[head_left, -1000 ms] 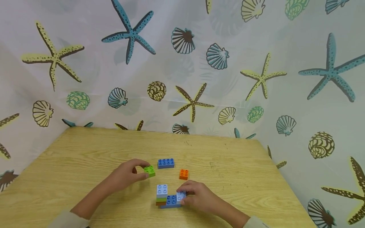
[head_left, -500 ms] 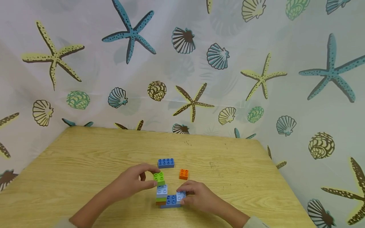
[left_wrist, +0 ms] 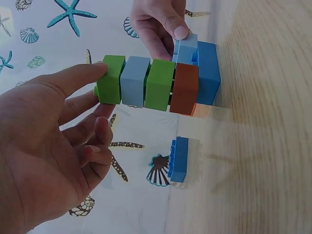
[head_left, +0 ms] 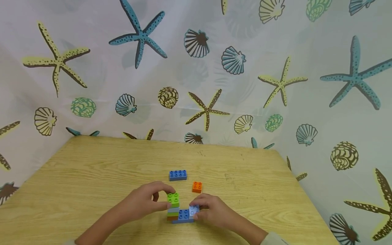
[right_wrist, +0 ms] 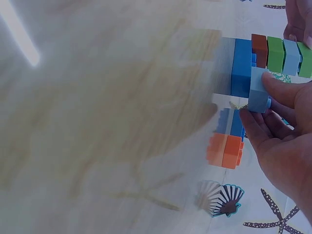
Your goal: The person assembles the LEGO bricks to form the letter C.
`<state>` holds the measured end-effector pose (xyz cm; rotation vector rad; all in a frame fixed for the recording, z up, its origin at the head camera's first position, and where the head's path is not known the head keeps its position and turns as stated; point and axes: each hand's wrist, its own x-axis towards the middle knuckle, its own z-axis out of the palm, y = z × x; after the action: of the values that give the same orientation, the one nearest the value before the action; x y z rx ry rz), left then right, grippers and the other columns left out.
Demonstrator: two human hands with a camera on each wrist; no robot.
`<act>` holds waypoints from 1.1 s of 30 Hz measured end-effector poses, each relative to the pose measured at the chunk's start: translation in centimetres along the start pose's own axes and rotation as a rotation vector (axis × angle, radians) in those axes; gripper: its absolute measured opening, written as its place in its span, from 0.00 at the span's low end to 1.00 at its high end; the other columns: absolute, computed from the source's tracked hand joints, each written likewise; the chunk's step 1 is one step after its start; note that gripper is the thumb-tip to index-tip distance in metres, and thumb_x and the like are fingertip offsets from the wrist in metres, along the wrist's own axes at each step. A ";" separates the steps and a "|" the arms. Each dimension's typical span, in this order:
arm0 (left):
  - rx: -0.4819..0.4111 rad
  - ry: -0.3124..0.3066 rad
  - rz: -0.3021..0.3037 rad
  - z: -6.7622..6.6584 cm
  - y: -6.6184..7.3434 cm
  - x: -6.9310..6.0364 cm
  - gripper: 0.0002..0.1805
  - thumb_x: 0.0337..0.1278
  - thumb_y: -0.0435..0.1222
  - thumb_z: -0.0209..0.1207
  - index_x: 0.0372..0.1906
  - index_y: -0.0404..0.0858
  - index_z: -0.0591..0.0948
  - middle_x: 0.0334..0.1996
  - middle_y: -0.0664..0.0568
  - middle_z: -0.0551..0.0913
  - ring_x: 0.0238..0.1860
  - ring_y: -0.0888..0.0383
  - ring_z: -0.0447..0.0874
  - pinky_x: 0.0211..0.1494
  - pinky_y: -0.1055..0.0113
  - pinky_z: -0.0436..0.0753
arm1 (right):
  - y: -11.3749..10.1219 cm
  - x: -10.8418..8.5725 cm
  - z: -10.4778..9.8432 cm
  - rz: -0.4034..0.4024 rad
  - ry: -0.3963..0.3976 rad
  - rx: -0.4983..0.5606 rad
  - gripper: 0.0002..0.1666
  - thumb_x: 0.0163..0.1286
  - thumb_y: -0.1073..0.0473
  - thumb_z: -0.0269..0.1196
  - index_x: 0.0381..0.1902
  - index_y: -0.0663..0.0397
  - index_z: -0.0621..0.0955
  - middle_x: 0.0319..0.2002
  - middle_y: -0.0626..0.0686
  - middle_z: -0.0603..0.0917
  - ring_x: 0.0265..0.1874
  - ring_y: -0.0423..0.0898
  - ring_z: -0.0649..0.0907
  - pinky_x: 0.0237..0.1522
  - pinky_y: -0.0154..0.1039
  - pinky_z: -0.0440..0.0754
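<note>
My left hand (head_left: 147, 200) pinches a bright green building brick (head_left: 173, 200) between thumb and fingers, on top of a stack. Beneath it, in the left wrist view, come a light blue brick (left_wrist: 135, 81), a second green brick (left_wrist: 159, 85) and a brown brick (left_wrist: 184, 88). This stack rises from one end of a long blue brick (head_left: 183, 215). At the blue brick's other end sits another light blue brick (right_wrist: 258, 90), which my right hand (head_left: 213, 210) holds between thumb and fingers. Whether the top green brick is pressed fully down, I cannot tell.
Behind the build, a loose blue brick (head_left: 178, 175) with two rows of studs lies on the wooden table (head_left: 245, 183). Nearer, to its right, is a small orange brick (head_left: 197, 187). A curtain (head_left: 171, 75) printed with starfish and shells hangs around the table's far edges.
My left hand has carried the green brick right and toward me, then lowered it onto the light blue brick of the stack. The right hand has kept its hold.
</note>
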<state>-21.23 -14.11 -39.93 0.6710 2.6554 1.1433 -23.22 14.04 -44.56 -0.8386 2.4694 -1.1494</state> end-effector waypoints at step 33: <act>-0.163 0.056 0.019 0.4 -1.3 -0.9 0.23 0.64 0.50 0.65 0.60 0.46 0.81 0.53 0.51 0.83 0.38 0.55 0.74 0.34 0.65 0.76 | -3.6 0.6 1.1 -0.191 0.183 0.105 0.23 0.72 0.50 0.64 0.62 0.49 0.81 0.58 0.52 0.83 0.58 0.49 0.81 0.61 0.51 0.79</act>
<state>-20.68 -15.03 -41.18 0.6453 2.5688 1.3852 -21.79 11.17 -42.52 -0.9967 2.4876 -1.4683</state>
